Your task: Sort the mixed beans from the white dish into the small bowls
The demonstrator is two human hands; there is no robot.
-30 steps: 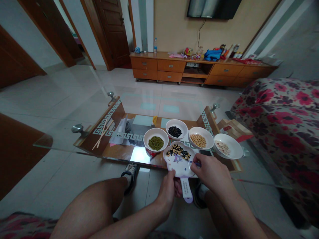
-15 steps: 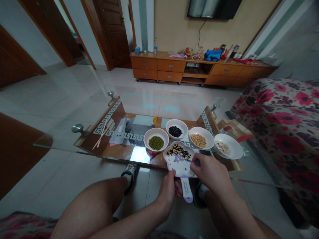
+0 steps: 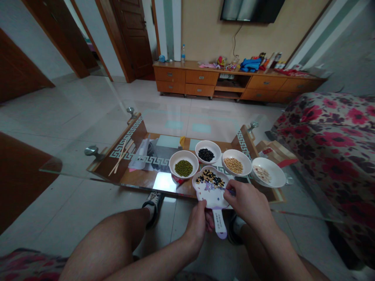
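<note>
My left hand (image 3: 198, 219) grips the near left rim of a white cloud-shaped plate (image 3: 207, 200), thumb on top and fingers underneath. The plate has a cartoon print and a lilac-tipped handle pointing toward me. Mixed black and yellow beans (image 3: 210, 178) lie in its far half. Pinched in my right hand (image 3: 247, 199) is a thin dark purplish utensil (image 3: 230, 191), its tip over the plate near the beans; its exact kind is too small to tell. Around the plate stand white bowls of green beans (image 3: 183, 168), black beans (image 3: 206, 155), yellow soybeans (image 3: 233, 165) and pale flat pieces (image 3: 261, 174).
The bowls stand on a glass table (image 3: 164, 186) with a wooden shelf below. Two pairs of wooden sticks, or similar, (image 3: 118, 160) lie at the left. A brown paper bag (image 3: 275, 152) is at the right, near a flowered sofa cover (image 3: 331, 128). A low cabinet (image 3: 199, 78) stands beyond.
</note>
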